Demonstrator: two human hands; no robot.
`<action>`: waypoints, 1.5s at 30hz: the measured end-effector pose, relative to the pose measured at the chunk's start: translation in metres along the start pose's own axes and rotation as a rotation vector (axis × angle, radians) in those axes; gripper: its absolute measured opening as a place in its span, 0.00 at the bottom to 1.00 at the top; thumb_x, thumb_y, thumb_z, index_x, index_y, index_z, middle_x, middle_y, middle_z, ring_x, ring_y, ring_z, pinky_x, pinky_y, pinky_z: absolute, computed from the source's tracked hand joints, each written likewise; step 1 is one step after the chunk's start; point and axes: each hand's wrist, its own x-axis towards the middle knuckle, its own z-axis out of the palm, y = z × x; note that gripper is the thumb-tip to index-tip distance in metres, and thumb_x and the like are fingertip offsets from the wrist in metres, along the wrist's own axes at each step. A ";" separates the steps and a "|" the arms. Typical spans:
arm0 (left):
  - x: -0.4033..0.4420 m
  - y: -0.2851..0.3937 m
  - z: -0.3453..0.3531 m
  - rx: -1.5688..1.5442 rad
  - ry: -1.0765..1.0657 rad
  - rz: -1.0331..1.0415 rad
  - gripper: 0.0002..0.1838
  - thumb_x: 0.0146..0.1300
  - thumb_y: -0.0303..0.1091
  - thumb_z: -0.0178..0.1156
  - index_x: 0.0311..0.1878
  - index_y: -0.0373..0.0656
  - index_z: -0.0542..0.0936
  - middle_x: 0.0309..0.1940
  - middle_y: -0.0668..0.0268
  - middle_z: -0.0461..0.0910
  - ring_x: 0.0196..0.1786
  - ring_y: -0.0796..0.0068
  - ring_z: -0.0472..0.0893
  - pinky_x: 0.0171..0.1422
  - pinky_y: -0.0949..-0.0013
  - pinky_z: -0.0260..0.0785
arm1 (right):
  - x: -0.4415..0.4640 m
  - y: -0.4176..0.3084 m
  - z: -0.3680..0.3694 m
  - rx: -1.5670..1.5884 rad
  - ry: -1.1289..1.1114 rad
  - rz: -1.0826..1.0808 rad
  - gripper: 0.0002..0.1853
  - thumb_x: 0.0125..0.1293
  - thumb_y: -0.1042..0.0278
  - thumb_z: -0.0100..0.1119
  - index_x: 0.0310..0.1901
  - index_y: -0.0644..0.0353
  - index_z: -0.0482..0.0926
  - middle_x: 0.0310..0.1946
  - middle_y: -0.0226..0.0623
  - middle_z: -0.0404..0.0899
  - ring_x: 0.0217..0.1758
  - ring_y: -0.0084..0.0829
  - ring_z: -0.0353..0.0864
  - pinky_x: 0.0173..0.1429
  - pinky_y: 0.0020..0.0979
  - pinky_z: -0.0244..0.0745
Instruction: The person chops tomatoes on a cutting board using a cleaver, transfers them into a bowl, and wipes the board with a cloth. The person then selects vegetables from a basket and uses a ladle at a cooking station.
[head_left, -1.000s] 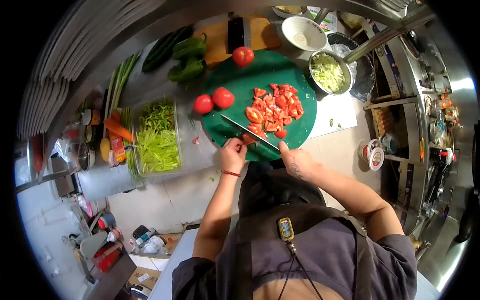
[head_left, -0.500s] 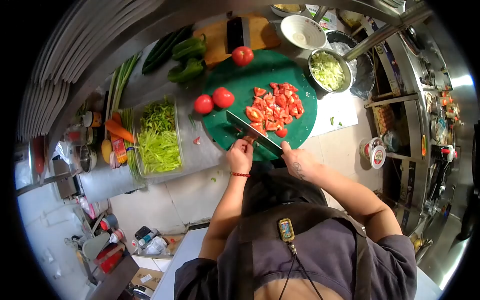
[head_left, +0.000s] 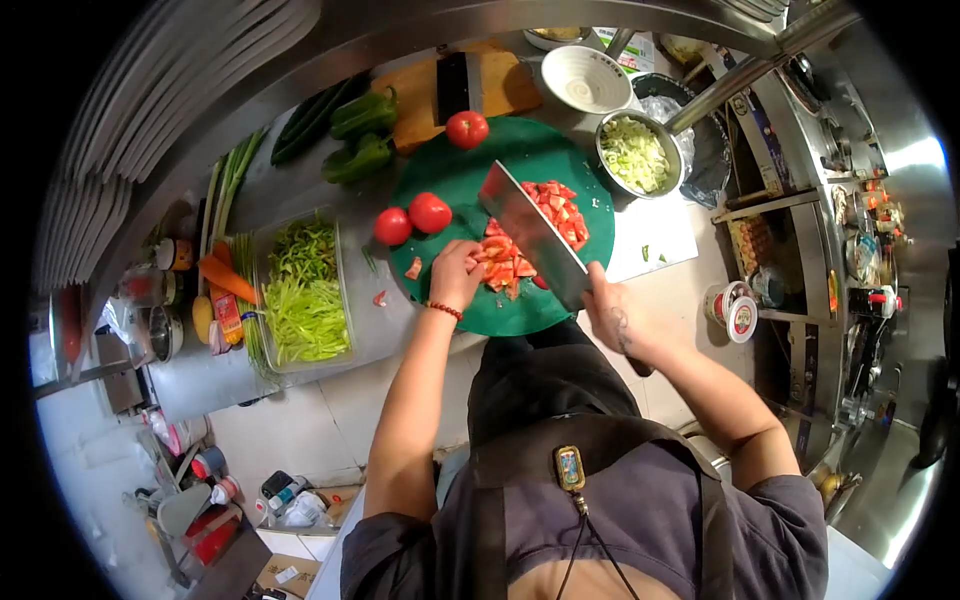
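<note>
Two hands over green board: right hand, fingers clamped on cleaver, whose blade seemingly walled in tomato pieces; left hand touched these, finger closure unclear.

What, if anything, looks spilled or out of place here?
A small red scrap lies on the metal counter left of the green board, apart from the chopped tomato on it. Two green bits lie loose to the board's right, outside any container.
</note>
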 end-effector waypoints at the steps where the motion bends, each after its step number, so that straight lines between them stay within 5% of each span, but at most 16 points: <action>1: -0.007 0.000 0.008 -0.115 0.099 -0.058 0.10 0.47 0.20 0.63 0.35 0.37 0.78 0.33 0.59 0.77 0.30 0.64 0.80 0.37 0.67 0.74 | -0.003 0.001 0.012 0.033 -0.022 0.012 0.16 0.63 0.74 0.47 0.47 0.72 0.56 0.22 0.60 0.73 0.28 0.60 0.74 0.31 0.52 0.67; 6: -0.018 0.000 0.031 -0.196 0.297 -0.101 0.08 0.48 0.21 0.63 0.34 0.38 0.79 0.34 0.58 0.77 0.30 0.64 0.79 0.34 0.68 0.74 | 0.031 0.006 0.069 0.097 0.020 0.025 0.11 0.62 0.75 0.48 0.42 0.69 0.58 0.22 0.59 0.74 0.30 0.60 0.75 0.31 0.52 0.68; 8: -0.024 0.012 0.013 -0.023 0.324 0.017 0.07 0.51 0.22 0.63 0.35 0.39 0.80 0.38 0.60 0.77 0.38 0.68 0.80 0.44 0.68 0.75 | 0.040 0.003 0.050 0.078 0.046 -0.031 0.12 0.63 0.74 0.48 0.43 0.68 0.58 0.21 0.59 0.74 0.30 0.60 0.75 0.31 0.53 0.68; 9: -0.027 0.012 -0.002 0.274 0.451 0.175 0.08 0.51 0.25 0.61 0.36 0.41 0.80 0.38 0.60 0.76 0.44 0.61 0.77 0.52 0.59 0.70 | 0.035 -0.003 0.037 0.072 0.029 -0.002 0.12 0.63 0.74 0.48 0.44 0.67 0.58 0.20 0.57 0.74 0.28 0.59 0.75 0.30 0.52 0.68; 10: -0.030 0.011 -0.015 0.368 0.486 0.100 0.09 0.50 0.26 0.61 0.37 0.43 0.80 0.37 0.60 0.75 0.46 0.58 0.74 0.55 0.55 0.64 | 0.025 -0.008 0.027 0.067 0.028 -0.010 0.12 0.63 0.74 0.48 0.44 0.67 0.58 0.20 0.57 0.74 0.28 0.59 0.75 0.30 0.52 0.68; 16: -0.039 -0.070 -0.053 0.358 0.572 0.015 0.07 0.48 0.21 0.57 0.32 0.42 0.78 0.34 0.59 0.74 0.39 0.55 0.75 0.45 0.56 0.68 | 0.015 0.000 0.070 0.057 -0.038 -0.029 0.14 0.63 0.74 0.47 0.47 0.67 0.58 0.19 0.56 0.74 0.27 0.59 0.75 0.29 0.52 0.67; 19: -0.044 -0.070 -0.080 0.400 0.525 -0.212 0.10 0.47 0.21 0.57 0.35 0.42 0.79 0.37 0.58 0.75 0.42 0.55 0.74 0.49 0.56 0.68 | 0.021 -0.010 0.044 0.066 -0.051 -0.020 0.12 0.62 0.75 0.47 0.44 0.68 0.58 0.19 0.58 0.74 0.27 0.59 0.76 0.31 0.51 0.69; 21: -0.025 -0.044 -0.095 0.502 0.578 0.123 0.17 0.46 0.20 0.57 0.43 0.44 0.79 0.42 0.57 0.75 0.47 0.52 0.73 0.54 0.56 0.66 | 0.006 -0.009 0.034 0.132 -0.005 -0.056 0.15 0.63 0.74 0.49 0.49 0.66 0.59 0.19 0.58 0.73 0.25 0.60 0.75 0.28 0.52 0.67; 25: 0.041 0.007 -0.100 0.508 0.170 0.309 0.31 0.45 0.19 0.58 0.57 0.50 0.72 0.58 0.58 0.68 0.60 0.52 0.66 0.62 0.58 0.63 | -0.030 -0.001 0.040 0.096 -0.251 -0.080 0.15 0.63 0.72 0.51 0.47 0.63 0.60 0.18 0.58 0.72 0.25 0.59 0.75 0.28 0.52 0.68; 30: 0.085 0.008 -0.086 0.684 -0.313 0.071 0.29 0.44 0.20 0.62 0.53 0.53 0.73 0.52 0.59 0.70 0.59 0.55 0.68 0.60 0.58 0.66 | -0.008 0.022 0.055 0.029 -0.268 -0.065 0.14 0.63 0.69 0.51 0.46 0.61 0.61 0.21 0.58 0.74 0.29 0.60 0.76 0.32 0.53 0.70; 33: 0.076 0.020 -0.081 0.325 0.023 0.136 0.32 0.37 0.20 0.67 0.51 0.52 0.73 0.49 0.60 0.68 0.52 0.54 0.72 0.55 0.57 0.68 | 0.017 0.041 0.041 0.087 -0.083 -0.040 0.13 0.60 0.72 0.52 0.44 0.61 0.63 0.26 0.58 0.75 0.34 0.60 0.76 0.35 0.51 0.70; 36: 0.046 0.022 -0.059 0.116 0.099 0.204 0.34 0.36 0.18 0.67 0.51 0.52 0.74 0.49 0.61 0.66 0.49 0.52 0.73 0.53 0.57 0.69 | 0.037 0.055 0.031 0.172 0.019 -0.017 0.13 0.59 0.75 0.53 0.44 0.64 0.63 0.27 0.60 0.75 0.35 0.61 0.75 0.36 0.52 0.69; 38: 0.023 0.011 -0.035 0.328 0.126 0.245 0.35 0.35 0.22 0.70 0.53 0.51 0.75 0.51 0.60 0.64 0.53 0.56 0.70 0.58 0.61 0.65 | 0.043 0.052 0.025 0.179 0.053 -0.030 0.13 0.59 0.76 0.52 0.44 0.65 0.62 0.26 0.61 0.74 0.34 0.61 0.75 0.36 0.52 0.69; 45: -0.027 0.008 -0.027 0.180 0.239 0.272 0.22 0.50 0.31 0.67 0.50 0.43 0.75 0.46 0.58 0.71 0.50 0.56 0.72 0.55 0.60 0.66 | 0.026 0.010 -0.005 0.030 -0.066 -0.054 0.12 0.62 0.74 0.50 0.44 0.62 0.60 0.22 0.59 0.74 0.29 0.61 0.75 0.32 0.53 0.69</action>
